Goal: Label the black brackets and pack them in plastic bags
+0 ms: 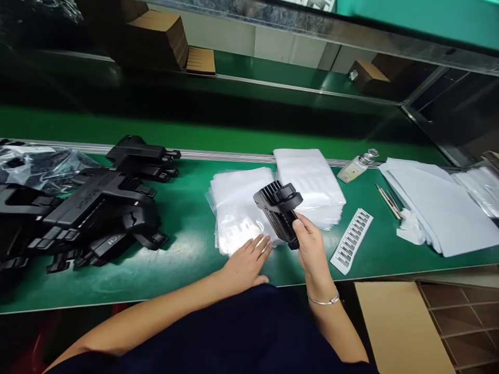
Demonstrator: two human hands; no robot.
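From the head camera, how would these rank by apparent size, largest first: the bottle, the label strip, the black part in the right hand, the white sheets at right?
1. White sheets
2. Black part, though being held up nearer the camera may enlarge it
3. Label strip
4. Bottle

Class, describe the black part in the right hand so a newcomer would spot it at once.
Find the green table and the stacked plastic bags near its middle. There, the right hand grips the black part near its lower end. Unlike the black pieces piled at the table's left, it is alone and held up.
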